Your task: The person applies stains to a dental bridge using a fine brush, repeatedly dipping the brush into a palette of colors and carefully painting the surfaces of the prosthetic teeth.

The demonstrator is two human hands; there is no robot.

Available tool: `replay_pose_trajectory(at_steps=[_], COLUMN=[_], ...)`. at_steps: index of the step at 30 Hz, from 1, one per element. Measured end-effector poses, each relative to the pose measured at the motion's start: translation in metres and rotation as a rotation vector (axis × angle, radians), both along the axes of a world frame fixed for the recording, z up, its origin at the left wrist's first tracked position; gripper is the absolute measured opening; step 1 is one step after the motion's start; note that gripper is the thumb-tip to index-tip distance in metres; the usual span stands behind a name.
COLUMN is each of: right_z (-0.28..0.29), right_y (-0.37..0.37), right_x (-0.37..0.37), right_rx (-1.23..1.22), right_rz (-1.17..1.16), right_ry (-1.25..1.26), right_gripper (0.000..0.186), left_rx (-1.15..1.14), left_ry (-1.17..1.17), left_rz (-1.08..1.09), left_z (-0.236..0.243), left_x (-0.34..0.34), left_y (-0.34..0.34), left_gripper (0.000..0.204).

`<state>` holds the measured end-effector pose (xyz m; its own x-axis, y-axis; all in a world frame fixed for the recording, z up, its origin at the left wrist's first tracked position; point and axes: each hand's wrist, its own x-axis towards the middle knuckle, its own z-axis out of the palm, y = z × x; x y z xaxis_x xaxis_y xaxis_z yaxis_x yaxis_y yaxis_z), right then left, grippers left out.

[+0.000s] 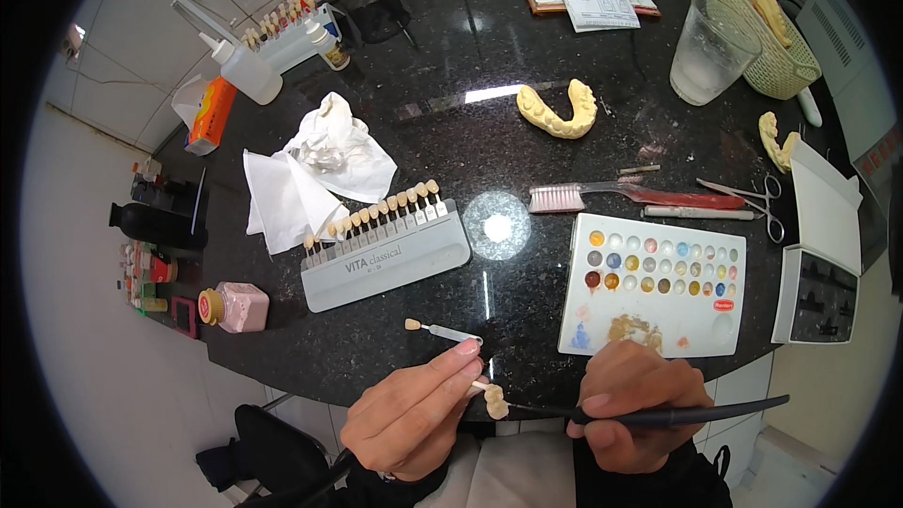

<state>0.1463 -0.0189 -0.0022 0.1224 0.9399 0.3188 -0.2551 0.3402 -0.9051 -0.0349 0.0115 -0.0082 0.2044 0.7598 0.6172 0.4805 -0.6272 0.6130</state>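
My left hand (414, 409) pinches a thin pale stick with a tooth-coloured dental bridge (496, 403) at its end. In my right hand (642, 404) is a black-handled fine brush (701, 412), its tip pointing left at the bridge; whether it touches cannot be made out. A single shade tab (450, 332) lies on the counter against or just beyond my left fingertips. Behind it, a grey shade guide (386, 268) carries a row of tooth tabs. Just beyond my right hand lies a white palette (658, 287) with wells of coloured stain and smeared brown paint.
Across the black counter (442, 146) are a plaster jaw model (560, 113), crumpled tissues (329, 155), a red-handled brush (649, 195), scissor-like forceps (767, 202), a glass (710, 52) and an open box (818, 287). A pink jar (240, 308) stands near the left edge.
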Motion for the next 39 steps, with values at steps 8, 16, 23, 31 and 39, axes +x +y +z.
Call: replay_pose_trajectory(at_steps=[8, 16, 23, 31, 39], right_z=[-0.007, -0.007, -0.007, -0.012, -0.007], right_y=[0.006, 0.007, 0.005, 0.005, 0.004], right_x=[-0.004, -0.005, -0.003, -0.005, -0.012], right_rx=[0.151, 0.164, 0.170, 0.222, 0.254], right_rz=[-0.071, -0.073, -0.091, -0.338, -0.246], right_ry=[-0.141, -0.164, -0.169, -0.142, -0.498], right_gripper=[0.017, 0.016, 0.016, 0.021, 0.021], left_rx=[-0.005, 0.006, 0.006, -0.039, -0.112], left_ry=[0.014, 0.020, 0.010, 0.085, 0.025], left_rz=[0.007, -0.001, 0.001, 0.042, 0.126], left_z=[0.003, 0.003, 0.001, 0.004, 0.001], left_x=[0.002, 0.003, 0.003, 0.001, 0.006], left_y=[0.001, 0.002, 0.002, 0.004, 0.004], left_gripper=[0.022, 0.027, 0.023, 0.022, 0.016])
